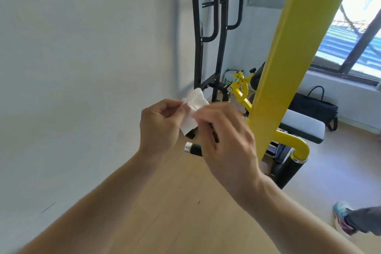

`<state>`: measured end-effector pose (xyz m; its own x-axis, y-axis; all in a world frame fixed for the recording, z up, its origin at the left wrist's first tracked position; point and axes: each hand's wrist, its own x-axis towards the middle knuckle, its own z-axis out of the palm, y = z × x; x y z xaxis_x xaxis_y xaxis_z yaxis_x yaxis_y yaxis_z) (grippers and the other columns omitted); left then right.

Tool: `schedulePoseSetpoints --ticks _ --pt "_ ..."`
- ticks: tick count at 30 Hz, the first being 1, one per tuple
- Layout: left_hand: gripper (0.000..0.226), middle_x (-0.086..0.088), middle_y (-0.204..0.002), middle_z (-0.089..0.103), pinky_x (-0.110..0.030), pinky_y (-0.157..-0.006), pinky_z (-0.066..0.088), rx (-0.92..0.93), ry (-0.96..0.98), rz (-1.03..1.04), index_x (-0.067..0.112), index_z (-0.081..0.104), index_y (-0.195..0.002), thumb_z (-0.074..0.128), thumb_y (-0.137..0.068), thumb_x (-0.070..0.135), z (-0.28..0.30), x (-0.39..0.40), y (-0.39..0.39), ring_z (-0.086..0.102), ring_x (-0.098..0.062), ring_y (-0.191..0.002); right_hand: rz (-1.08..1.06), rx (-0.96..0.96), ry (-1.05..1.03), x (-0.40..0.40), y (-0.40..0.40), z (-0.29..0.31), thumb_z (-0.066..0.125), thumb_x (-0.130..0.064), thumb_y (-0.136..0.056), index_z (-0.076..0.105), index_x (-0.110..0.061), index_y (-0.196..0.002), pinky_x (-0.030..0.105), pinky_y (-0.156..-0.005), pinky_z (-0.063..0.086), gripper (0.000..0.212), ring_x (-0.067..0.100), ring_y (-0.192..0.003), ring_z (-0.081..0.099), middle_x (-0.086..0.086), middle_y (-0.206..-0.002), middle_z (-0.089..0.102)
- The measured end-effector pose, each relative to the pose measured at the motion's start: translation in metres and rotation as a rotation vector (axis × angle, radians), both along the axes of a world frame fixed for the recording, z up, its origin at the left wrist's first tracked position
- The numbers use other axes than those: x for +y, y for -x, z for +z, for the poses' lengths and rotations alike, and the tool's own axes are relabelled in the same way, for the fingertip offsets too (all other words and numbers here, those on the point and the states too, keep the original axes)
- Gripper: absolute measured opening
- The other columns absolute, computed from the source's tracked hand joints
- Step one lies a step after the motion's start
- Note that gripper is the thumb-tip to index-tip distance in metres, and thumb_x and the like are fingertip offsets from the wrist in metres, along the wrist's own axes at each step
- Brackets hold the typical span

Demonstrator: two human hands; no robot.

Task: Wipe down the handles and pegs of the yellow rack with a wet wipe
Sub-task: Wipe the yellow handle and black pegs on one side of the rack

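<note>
A white wet wipe [192, 107] is pinched between both of my hands at mid-frame. My left hand [159, 123] grips its left side; my right hand [224, 138] grips its right side and is blurred. Just right of my hands rises the yellow rack upright [292, 51]. A black peg with a silver end cap [193, 147] sticks out below my hands, partly hidden by my right hand. A black handle grip [288, 169] hangs from a yellow curved tube [294, 142] at the rack's lower right.
A pale wall [82, 68] fills the left. A black frame with looped handles [214, 27] stands behind. A grey bench pad [303, 126], a black bag [315, 107] and a yellow exercise bike [241, 88] lie beyond. Another person's shoe [344, 218] is at lower right.
</note>
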<state>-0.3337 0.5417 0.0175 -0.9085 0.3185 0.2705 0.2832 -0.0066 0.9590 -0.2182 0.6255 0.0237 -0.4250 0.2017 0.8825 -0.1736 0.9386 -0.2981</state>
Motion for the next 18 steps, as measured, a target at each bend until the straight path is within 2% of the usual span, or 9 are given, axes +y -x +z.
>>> schedulePoseSetpoints --ticks 2,4,5,8,11,13,14,16,18 --pt "0.003 0.005 -0.073 0.077 -0.026 -0.064 0.054 -0.053 0.022 -0.008 0.021 0.078 -0.084 0.078 -0.085 0.024 0.003 0.006 0.003 0.069 -0.005 -0.064 0.000 -0.174 0.010 0.001 0.005 -0.009 0.060 -0.002 -0.095 0.069 -0.004 -0.114 0.034 -0.091 0.054 0.021 0.022 -0.107 0.064 0.008 -0.113 0.069" --pt "0.006 0.006 -0.075 0.077 -0.025 -0.063 0.053 -0.040 0.076 -0.027 0.024 0.077 -0.085 0.077 -0.085 0.029 0.005 0.010 0.006 0.070 -0.004 -0.066 -0.100 -0.403 0.019 0.009 0.012 -0.014 0.058 -0.009 -0.096 0.059 -0.008 -0.133 0.040 -0.104 0.047 0.037 0.023 -0.129 0.053 0.005 -0.135 0.062" --pt "0.006 0.008 -0.076 0.076 -0.025 -0.063 0.054 -0.020 0.101 -0.033 0.026 0.077 -0.084 0.077 -0.085 0.031 0.005 0.011 0.007 0.070 -0.003 -0.068 -0.143 -0.458 0.015 0.014 0.015 -0.015 0.058 -0.012 -0.097 0.056 -0.009 -0.137 0.042 -0.108 0.044 0.039 0.024 -0.133 0.049 0.005 -0.139 0.059" --pt "0.008 0.011 -0.077 0.076 -0.023 -0.066 0.057 0.089 0.141 -0.045 0.028 0.075 -0.088 0.077 -0.086 0.036 0.001 0.007 0.008 0.071 -0.003 -0.071 -0.197 -0.507 -0.029 0.026 0.027 -0.009 0.064 -0.014 -0.094 0.062 -0.007 -0.128 0.042 -0.099 0.047 0.035 0.029 -0.115 0.061 0.007 -0.122 0.068" --pt "0.018 0.015 -0.084 0.072 -0.017 -0.070 0.052 0.470 0.248 0.037 0.025 0.073 -0.099 0.074 -0.089 0.039 -0.009 -0.001 0.014 0.066 -0.002 -0.077 -0.227 -0.605 -0.093 0.031 0.037 -0.004 0.070 -0.018 -0.091 0.059 -0.007 -0.133 0.041 -0.095 0.048 0.045 0.029 -0.105 0.066 0.009 -0.113 0.071" --pt "0.019 0.008 -0.096 0.069 -0.027 -0.079 0.051 0.719 0.304 0.116 0.020 0.072 -0.107 0.067 -0.094 0.034 -0.018 -0.003 0.022 0.061 -0.008 -0.090 -0.232 -0.612 -0.095 0.032 0.041 -0.003 0.066 -0.025 -0.095 0.056 -0.011 -0.138 0.041 -0.094 0.049 0.046 0.028 -0.104 0.067 0.006 -0.113 0.072" --pt "0.021 0.005 -0.103 0.070 -0.032 -0.085 0.050 0.785 0.322 0.122 0.018 0.072 -0.111 0.062 -0.097 0.031 -0.022 -0.003 0.027 0.061 -0.012 -0.098 -0.235 -0.597 -0.099 0.032 0.042 -0.003 0.064 -0.027 -0.095 0.058 -0.012 -0.137 0.042 -0.094 0.050 0.045 0.027 -0.103 0.067 0.005 -0.112 0.073" --pt "0.027 0.005 -0.121 0.071 -0.037 -0.100 0.046 0.829 0.375 0.058 0.018 0.070 -0.121 0.054 -0.100 0.028 -0.027 -0.003 0.041 0.059 -0.014 -0.119 -0.252 -0.565 -0.116 0.034 0.045 -0.004 0.067 -0.027 -0.093 0.064 -0.011 -0.130 0.042 -0.094 0.050 0.041 0.027 -0.104 0.069 0.005 -0.113 0.074" --pt "0.032 0.010 -0.136 0.061 -0.038 -0.111 0.038 0.859 0.443 -0.030 0.021 0.066 -0.130 0.051 -0.103 0.029 -0.030 -0.004 0.052 0.049 -0.012 -0.137 -0.267 -0.572 -0.137 0.037 0.044 -0.002 0.071 -0.024 -0.090 0.067 -0.008 -0.124 0.041 -0.093 0.051 0.037 0.028 -0.104 0.068 0.006 -0.115 0.073"
